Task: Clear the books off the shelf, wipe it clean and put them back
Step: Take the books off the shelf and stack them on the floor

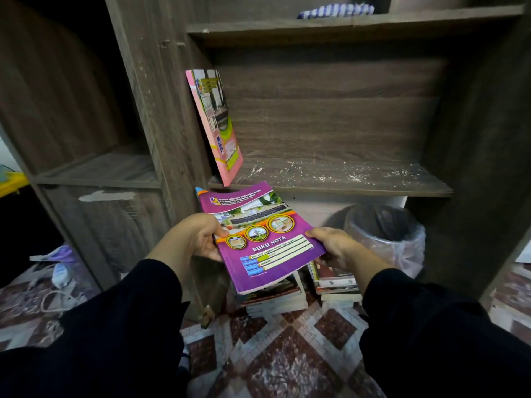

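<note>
Both hands — left [201, 239], right [333, 247] — pinch the purple book [258, 239] by its edges; probably the put-back step, though the shelf [344, 179] looks speckled. Next: stand it beside the pink book [218, 124].

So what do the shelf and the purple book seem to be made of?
Shelf: probably wood-grain laminate board, matte; the streaked grain looks printed, with white specks on top.
Purple book: paper with a soft, slightly glossy cover that bends in both hands.

A lined waste bin [386, 239] stands right of and beyond the right hand. White bags [61, 265] and a cord [57, 300] lie left of the left hand. Patterned floor tiles [287, 354] extend beneath both hands. A yellow container [11, 182] sits at far left.
</note>
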`<state>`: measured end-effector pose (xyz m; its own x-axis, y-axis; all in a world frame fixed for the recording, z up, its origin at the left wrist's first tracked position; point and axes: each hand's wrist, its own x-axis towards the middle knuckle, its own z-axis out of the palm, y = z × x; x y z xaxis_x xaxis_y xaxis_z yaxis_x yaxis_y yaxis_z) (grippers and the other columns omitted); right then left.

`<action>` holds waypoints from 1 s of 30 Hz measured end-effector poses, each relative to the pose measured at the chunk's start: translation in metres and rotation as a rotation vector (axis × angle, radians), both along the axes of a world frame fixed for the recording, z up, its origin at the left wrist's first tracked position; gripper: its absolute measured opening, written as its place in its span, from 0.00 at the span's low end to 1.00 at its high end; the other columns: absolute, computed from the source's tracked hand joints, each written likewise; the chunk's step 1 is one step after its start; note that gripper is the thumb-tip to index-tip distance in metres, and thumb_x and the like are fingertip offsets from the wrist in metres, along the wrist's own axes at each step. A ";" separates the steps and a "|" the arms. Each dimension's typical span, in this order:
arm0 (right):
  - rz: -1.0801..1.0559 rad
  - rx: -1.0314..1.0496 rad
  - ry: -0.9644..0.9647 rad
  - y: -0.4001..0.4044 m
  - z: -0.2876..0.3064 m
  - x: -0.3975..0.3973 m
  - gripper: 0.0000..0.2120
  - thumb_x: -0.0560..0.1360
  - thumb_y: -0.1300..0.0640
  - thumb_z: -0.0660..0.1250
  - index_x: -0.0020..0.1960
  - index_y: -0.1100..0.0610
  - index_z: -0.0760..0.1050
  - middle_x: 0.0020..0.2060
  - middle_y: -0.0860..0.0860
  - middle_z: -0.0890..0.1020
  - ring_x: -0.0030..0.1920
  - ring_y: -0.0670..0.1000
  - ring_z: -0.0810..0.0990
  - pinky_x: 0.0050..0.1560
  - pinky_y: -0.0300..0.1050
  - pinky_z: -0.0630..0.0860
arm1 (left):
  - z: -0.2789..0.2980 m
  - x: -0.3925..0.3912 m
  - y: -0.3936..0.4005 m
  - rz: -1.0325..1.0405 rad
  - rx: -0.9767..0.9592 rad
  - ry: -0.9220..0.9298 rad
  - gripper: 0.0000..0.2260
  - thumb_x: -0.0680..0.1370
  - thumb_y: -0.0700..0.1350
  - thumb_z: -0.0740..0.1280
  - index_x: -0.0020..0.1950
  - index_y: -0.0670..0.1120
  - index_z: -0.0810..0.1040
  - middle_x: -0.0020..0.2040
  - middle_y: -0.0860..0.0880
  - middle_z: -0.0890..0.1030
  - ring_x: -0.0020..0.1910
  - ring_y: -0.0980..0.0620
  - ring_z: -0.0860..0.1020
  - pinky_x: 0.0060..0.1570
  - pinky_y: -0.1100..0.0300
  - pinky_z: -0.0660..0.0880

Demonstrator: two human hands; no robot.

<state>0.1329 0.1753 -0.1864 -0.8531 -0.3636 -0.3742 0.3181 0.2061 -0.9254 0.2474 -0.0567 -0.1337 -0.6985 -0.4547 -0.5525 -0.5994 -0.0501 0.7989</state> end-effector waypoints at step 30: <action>0.201 0.571 -0.125 -0.070 -0.127 -0.127 0.12 0.77 0.60 0.65 0.36 0.59 0.69 0.33 0.54 0.76 0.33 0.52 0.73 0.34 0.42 0.71 | -0.174 -0.148 -0.060 0.076 -0.066 -0.097 0.12 0.77 0.32 0.64 0.60 0.40 0.75 0.48 0.37 0.79 0.43 0.40 0.78 0.47 0.42 0.74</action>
<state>0.0057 0.1054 -0.3131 -0.7254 -0.2256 -0.6503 0.3208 0.7250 -0.6095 0.0991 -0.1170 -0.3077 -0.6053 -0.5419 -0.5830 -0.6708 -0.0470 0.7401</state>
